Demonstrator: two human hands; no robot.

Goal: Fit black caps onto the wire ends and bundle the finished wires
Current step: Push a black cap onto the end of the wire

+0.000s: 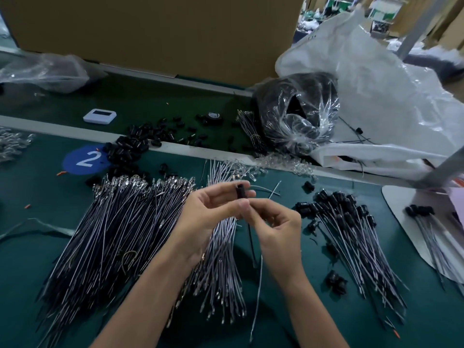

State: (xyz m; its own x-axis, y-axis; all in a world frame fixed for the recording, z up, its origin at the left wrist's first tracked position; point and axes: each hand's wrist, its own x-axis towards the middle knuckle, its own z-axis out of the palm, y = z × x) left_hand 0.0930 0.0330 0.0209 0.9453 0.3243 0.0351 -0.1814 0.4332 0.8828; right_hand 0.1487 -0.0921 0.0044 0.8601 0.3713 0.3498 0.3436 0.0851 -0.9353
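My left hand pinches a small black cap between thumb and fingertips at the middle of the view. Just below it, my right hand pinches the wires that hang down from the cap. A big fan of uncapped grey wires lies to the left on the green mat, and a smaller bunch lies under my hands. Capped wires are heaped to the right. Loose black caps are scattered at the back left.
A clear bag of black parts and a large white plastic sack stand at the back right. A cardboard wall closes the back. A white device lies beyond the grey strip. More capped wires rest on a white sheet at right.
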